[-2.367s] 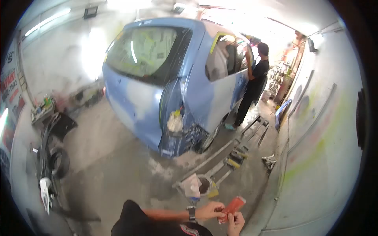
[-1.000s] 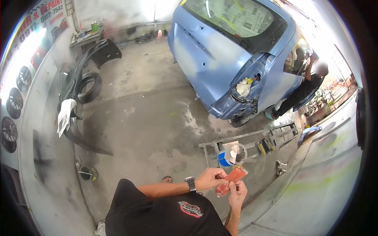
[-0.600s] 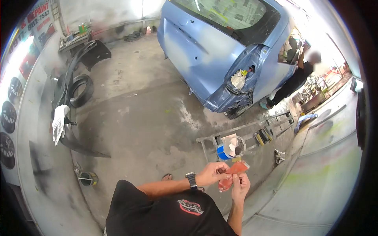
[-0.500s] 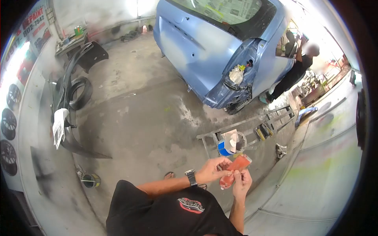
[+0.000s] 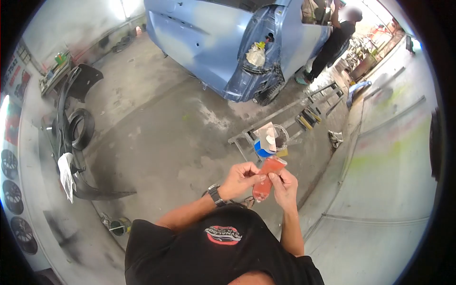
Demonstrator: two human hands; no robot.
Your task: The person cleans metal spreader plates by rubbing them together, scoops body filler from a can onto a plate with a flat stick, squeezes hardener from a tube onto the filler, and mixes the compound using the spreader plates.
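Observation:
Both hands are closed on a flat red packet (image 5: 264,185), squeezed-tube in shape, with pale clear ends, held tilted in front of my shirt. My left hand (image 5: 237,180), with a dark watch at the wrist, pinches it from the left side. From the right, my right hand (image 5: 286,188) grips it with the thumb on its face. Just beyond the hands stands a blue can (image 5: 262,149) with a pinkish flat sheet (image 5: 264,133) on top, bearing a white dab. A clear round tub (image 5: 282,137) sits beside the can.
A low metal stand (image 5: 237,141) holds the can and yellow-black tools (image 5: 308,118). Beyond it is a blue car (image 5: 213,52) with pale patches; a person in black (image 5: 327,52) stands at its side. Left are a tire (image 5: 81,128), a dark bumper (image 5: 61,114) and a small bucket (image 5: 120,226).
The view has tilted down and shifted, so the car appears higher and further left. Both hands still hold the red packet, now turned more upright, with its face more exposed.

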